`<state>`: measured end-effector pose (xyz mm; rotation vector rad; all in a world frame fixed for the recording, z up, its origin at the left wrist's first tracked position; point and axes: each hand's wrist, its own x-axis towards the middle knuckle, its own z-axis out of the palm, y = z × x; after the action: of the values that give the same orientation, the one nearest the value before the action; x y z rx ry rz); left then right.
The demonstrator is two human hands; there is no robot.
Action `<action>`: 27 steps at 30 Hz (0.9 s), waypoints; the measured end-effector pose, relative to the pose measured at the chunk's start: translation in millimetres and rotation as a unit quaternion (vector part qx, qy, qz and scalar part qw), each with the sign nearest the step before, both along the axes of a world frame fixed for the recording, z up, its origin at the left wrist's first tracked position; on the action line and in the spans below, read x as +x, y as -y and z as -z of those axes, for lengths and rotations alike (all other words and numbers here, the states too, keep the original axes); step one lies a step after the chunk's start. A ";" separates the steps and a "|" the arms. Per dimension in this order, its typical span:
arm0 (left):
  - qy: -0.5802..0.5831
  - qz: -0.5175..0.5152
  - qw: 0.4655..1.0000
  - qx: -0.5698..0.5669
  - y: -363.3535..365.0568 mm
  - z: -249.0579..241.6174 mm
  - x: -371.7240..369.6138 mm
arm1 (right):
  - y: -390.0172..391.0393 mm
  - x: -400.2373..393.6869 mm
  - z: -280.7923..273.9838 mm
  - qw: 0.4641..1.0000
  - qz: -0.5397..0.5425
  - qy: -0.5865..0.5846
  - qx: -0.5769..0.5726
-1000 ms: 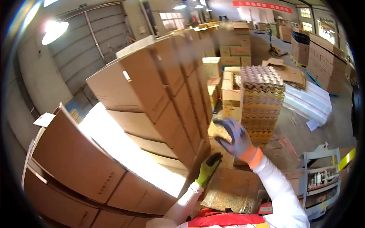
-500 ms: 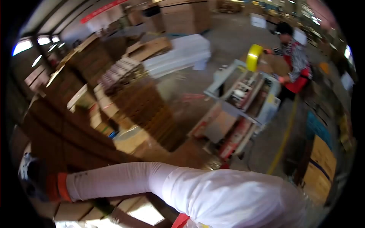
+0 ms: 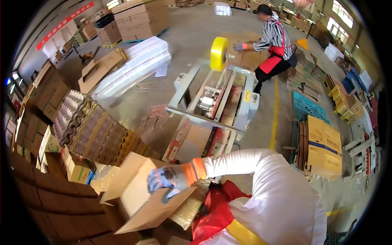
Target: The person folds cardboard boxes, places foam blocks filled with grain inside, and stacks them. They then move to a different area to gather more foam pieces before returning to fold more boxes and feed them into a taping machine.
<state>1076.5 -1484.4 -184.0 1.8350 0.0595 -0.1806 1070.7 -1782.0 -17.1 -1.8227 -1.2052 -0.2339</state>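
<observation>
My right hand (image 3: pixel 167 179), in a grey-blue glove with an orange cuff, reaches left across the view. Its fingers and thumb are closed over the upper edge of an open cardboard box (image 3: pixel 153 212), whose flaps stand up at different angles. Under my forearm, beside the box, lies a clear bag (image 3: pixel 188 208) of yellowish material. My left hand is not in view. A red apron (image 3: pixel 218 204) covers my front.
Ahead stands a tape machine (image 3: pixel 208 102) with a yellow roll (image 3: pixel 219 54). A co-worker (image 3: pixel 273 41) bends behind it. Egg trays (image 3: pixel 94 126) are stacked at left, near brown cartons (image 3: pixel 41 196). Flattened cartons (image 3: pixel 324 145) stand at right.
My right hand has moved from the far left towards the middle, and the open box now shows under it. The view has turned, and the machine and co-worker appear further left.
</observation>
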 end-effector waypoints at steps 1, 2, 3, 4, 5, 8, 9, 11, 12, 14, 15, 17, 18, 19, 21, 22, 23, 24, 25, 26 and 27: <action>-0.023 0.010 1.000 -0.001 6.4 18.5 -2.0 | 12.0 5.6 32.9 1.000 -0.021 0.003 -0.009; -0.046 0.019 0.999 0.001 10.5 34.9 -4.3 | 24.2 10.6 66.8 0.999 -0.043 0.005 -0.018; -0.068 0.021 0.997 0.002 12.7 50.6 -7.3 | 36.8 16.1 99.4 0.998 -0.039 0.038 -0.036; -0.090 0.020 0.996 0.000 14.5 65.1 -10.3 | 52.5 18.5 129.8 0.996 -0.023 0.053 -0.061; -0.108 0.015 0.994 0.000 14.0 76.9 -14.1 | 66.3 18.1 146.9 0.995 -0.015 0.007 -0.101; -0.163 -0.014 0.986 -0.019 5.1 101.4 -28.1 | 84.7 13.0 166.0 0.966 -0.014 0.025 -0.257; -0.180 -0.030 0.982 -0.039 -1.7 107.1 -37.7 | 85.1 10.3 175.3 0.958 0.001 0.024 -0.287; -0.227 -0.057 0.963 -0.130 -29.0 118.0 -53.9 | 89.3 4.5 199.1 0.955 -0.001 0.010 -0.297; -0.266 -0.062 0.930 -0.247 -52.6 119.5 -58.0 | 93.1 2.5 202.7 0.960 -0.018 -0.001 -0.280; -0.366 -0.065 0.806 -0.460 -85.8 119.0 -61.1 | 85.3 -3.7 199.6 0.957 -0.016 0.026 -0.287; -0.360 -0.047 0.816 -0.450 -92.2 123.1 -56.7 | 83.8 -6.3 195.1 0.950 -0.018 0.034 -0.309; -0.302 0.012 0.897 -0.323 -89.3 143.6 -32.8 | 77.5 -10.0 183.2 0.955 -0.007 -0.059 -0.291; -0.258 0.040 0.941 -0.216 -82.7 152.2 -17.2 | 77.2 -12.3 179.9 0.953 -0.004 -0.108 -0.285; -0.211 0.065 0.970 -0.106 -73.9 165.2 -6.5 | 75.7 -12.9 186.3 0.959 0.027 -0.067 -0.274; -0.169 0.098 0.980 0.017 -74.5 166.3 -6.3 | 69.2 -9.6 195.7 0.949 0.054 -0.133 -0.282; -0.174 0.107 0.979 0.025 -78.9 166.3 -5.8 | 67.2 -5.2 187.1 0.938 0.061 -0.166 -0.299; -0.175 0.117 0.977 0.032 -80.8 165.6 -3.2 | 63.6 -8.4 172.4 0.933 0.086 -0.199 -0.288; -0.156 0.094 0.983 0.033 -78.6 166.4 -4.0 | 60.2 -10.7 170.9 0.924 0.127 -0.215 -0.289; -0.138 0.073 0.987 0.034 -78.9 180.7 -7.7 | 55.9 -16.8 170.8 0.914 0.169 -0.231 -0.288; -0.120 0.055 0.991 0.034 -74.8 184.6 -8.7 | 55.2 -22.6 170.1 0.900 0.213 -0.248 -0.288; -0.162 0.054 0.985 0.017 -74.1 186.4 -6.2 | 50.3 -18.3 170.4 0.890 0.206 -0.265 -0.309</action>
<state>1070.3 -1410.2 -370.4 1.8285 0.1920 -0.5556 1052.4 -1832.3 -187.5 -2.4682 -0.5107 0.4520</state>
